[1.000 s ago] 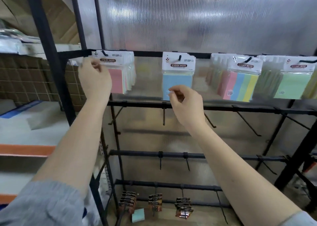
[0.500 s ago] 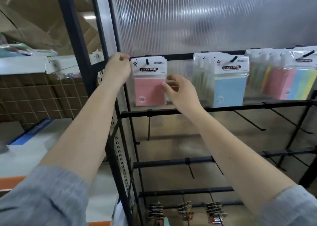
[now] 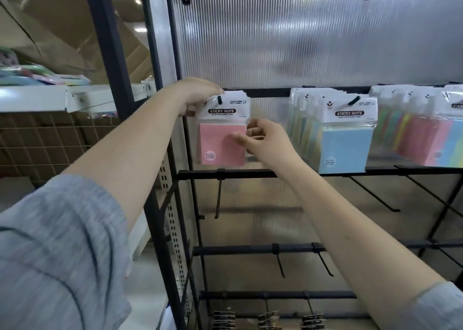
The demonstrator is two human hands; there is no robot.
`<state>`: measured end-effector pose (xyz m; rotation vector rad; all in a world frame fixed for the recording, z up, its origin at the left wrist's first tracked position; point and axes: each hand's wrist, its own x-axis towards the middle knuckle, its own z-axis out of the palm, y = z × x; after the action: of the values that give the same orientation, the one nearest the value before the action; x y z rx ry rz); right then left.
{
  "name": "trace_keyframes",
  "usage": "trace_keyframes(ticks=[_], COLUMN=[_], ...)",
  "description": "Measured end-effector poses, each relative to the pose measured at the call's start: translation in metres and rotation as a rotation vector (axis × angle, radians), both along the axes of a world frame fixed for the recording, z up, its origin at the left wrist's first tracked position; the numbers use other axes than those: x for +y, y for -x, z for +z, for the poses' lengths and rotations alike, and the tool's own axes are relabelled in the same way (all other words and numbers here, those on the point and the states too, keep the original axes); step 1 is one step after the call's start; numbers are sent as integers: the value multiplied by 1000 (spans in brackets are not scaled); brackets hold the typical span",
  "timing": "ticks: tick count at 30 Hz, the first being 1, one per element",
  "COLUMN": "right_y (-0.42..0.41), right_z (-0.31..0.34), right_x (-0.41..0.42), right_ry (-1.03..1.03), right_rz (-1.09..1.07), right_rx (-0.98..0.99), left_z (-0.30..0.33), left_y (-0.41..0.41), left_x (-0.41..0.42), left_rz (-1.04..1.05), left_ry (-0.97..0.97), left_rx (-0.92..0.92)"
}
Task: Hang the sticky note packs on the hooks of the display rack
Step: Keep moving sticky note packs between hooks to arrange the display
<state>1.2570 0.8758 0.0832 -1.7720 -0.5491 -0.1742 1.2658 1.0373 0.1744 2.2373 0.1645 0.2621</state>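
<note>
At centre frame the left hand [image 3: 194,96] pinches the header of the pink sticky note pack [image 3: 221,129] on its hook [image 3: 220,100] while the right hand [image 3: 263,140] grips its edge, seemingly seating it; letting go comes next.

A ribbed translucent panel [image 3: 288,41] stands at the back, blurring whatever lies behind it. To the left, a white shelf [image 3: 45,99] carries a blurred heap of colourful packets [image 3: 37,75], with a brown wire grid [image 3: 50,149] below it and cardboard sheets [image 3: 62,29] slanting above under small ceiling lights [image 3: 140,30]. Low down, small dark bundles [image 3: 268,317] show in a row, too blurred to identify.
</note>
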Motion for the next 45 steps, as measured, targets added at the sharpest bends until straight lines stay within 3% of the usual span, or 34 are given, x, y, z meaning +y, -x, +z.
trace_keyframes(ticks=[8,14,21,29,36,45], right_y=[2,5,-4,-8,-11,-7], right_z=[5,6,-2,0,2,4], right_x=[-9,-14,-14,-17,-16,-17], right_ry=[61,42,-17,15,46,59], right_rz=[14,72,64,69,65,54], right_rx=[-84,-92,-40,-66,-66,-48], left_z=[7,19,17,12,17,13], left_y=[-14,-5,-36,-51,-49,-47], left_x=[8,14,13,26,24,31], left_rz=[-68,-150,-13,-70,-120,-118], left_ry=[12,-96,-334,-546,-562,-448], left_rx=[52,145,-9,-87,66,-58])
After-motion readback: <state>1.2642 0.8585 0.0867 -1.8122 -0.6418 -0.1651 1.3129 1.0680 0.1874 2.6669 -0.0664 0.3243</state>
